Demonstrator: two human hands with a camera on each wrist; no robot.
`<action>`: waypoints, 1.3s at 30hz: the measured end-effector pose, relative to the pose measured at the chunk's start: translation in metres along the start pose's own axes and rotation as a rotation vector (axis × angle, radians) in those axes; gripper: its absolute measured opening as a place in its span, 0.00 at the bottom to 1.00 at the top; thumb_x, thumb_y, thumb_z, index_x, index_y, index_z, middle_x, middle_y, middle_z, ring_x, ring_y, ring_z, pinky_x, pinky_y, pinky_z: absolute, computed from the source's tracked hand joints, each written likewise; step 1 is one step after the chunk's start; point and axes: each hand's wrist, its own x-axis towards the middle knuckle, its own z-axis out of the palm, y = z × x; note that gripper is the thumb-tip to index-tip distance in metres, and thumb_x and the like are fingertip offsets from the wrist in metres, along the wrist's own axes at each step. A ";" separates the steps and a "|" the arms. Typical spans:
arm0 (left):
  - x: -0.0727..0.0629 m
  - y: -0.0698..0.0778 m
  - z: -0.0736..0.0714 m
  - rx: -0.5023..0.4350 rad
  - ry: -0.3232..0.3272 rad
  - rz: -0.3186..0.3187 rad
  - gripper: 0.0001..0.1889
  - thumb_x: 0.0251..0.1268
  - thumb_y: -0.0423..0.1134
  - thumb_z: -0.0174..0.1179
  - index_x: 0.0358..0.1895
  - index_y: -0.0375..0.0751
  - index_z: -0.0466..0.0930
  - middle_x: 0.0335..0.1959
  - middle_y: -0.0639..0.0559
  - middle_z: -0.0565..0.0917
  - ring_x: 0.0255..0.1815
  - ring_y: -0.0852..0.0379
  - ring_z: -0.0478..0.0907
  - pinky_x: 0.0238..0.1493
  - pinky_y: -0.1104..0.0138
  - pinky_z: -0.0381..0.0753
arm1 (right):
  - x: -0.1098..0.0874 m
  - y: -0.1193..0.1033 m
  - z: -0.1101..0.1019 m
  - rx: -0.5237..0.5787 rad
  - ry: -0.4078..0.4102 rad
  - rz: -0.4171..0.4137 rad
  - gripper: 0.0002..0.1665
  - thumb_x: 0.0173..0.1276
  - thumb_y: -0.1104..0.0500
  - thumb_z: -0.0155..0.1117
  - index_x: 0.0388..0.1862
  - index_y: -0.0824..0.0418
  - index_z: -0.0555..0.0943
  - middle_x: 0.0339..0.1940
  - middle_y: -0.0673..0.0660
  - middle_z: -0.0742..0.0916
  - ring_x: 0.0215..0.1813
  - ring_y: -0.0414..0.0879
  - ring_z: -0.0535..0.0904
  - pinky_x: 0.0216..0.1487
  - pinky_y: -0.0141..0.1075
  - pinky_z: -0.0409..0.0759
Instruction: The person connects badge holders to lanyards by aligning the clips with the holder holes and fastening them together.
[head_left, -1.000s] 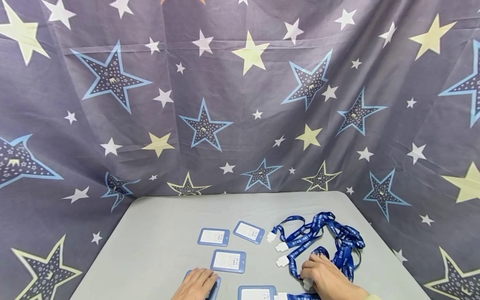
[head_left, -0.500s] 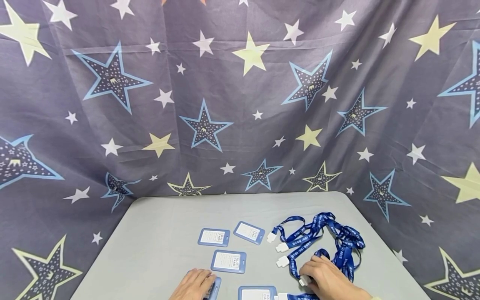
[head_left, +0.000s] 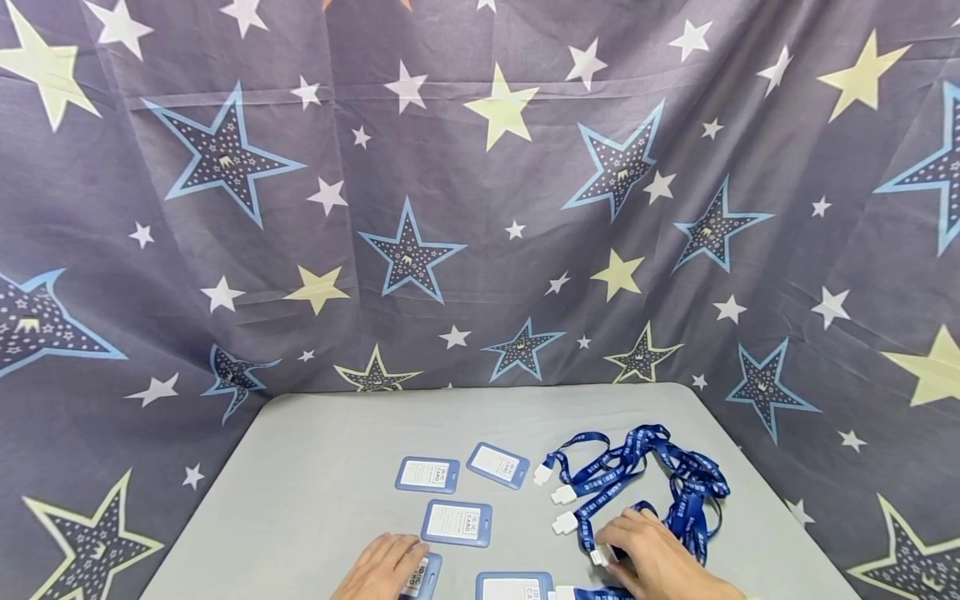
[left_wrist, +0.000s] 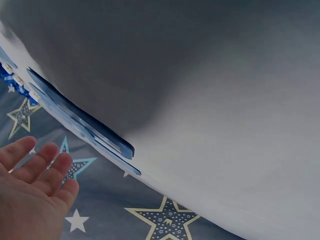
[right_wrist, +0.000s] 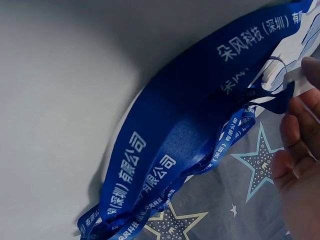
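In the head view, the left hand lies over one end of a badge on the desk, its fingers extended and pinching nothing; this may be to steady it, though I cannot tell whether they press. The right hand pinches a white clip, apparently to keep that stiff end turned towards the badges. Three loose badges lie flat, slotted ends rightward, seemingly to face the clips of the heaped lanyards. A nearer badge meets a lanyard's clip at its right end.

In the left wrist view, the fingers are straight and slightly spread, with badges seen nearly edge-on.

In the right wrist view, thumb and finger grip the clip, leaving the strap to hang in a slack loop.
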 end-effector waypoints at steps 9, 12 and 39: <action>-0.003 -0.006 -0.003 0.009 -0.028 -0.065 0.51 0.53 0.83 0.54 0.59 0.37 0.81 0.56 0.46 0.83 0.57 0.47 0.80 0.62 0.52 0.73 | 0.005 -0.005 -0.001 -0.005 -0.005 0.033 0.16 0.58 0.55 0.79 0.45 0.49 0.87 0.42 0.36 0.85 0.44 0.34 0.78 0.45 0.39 0.81; -0.002 -0.007 -0.007 -0.022 -0.110 -0.113 0.55 0.51 0.85 0.53 0.61 0.34 0.79 0.58 0.41 0.82 0.59 0.43 0.79 0.64 0.48 0.74 | 0.006 -0.007 -0.001 -0.016 0.002 0.029 0.16 0.57 0.55 0.79 0.45 0.49 0.88 0.42 0.36 0.85 0.45 0.34 0.78 0.45 0.38 0.81; -0.004 -0.016 -0.017 -0.146 -0.294 -0.264 0.64 0.41 0.87 0.58 0.64 0.27 0.75 0.62 0.33 0.78 0.63 0.34 0.75 0.68 0.38 0.69 | 0.016 -0.019 -0.001 0.058 -0.037 0.035 0.16 0.59 0.56 0.79 0.46 0.52 0.87 0.43 0.39 0.86 0.46 0.36 0.80 0.46 0.42 0.81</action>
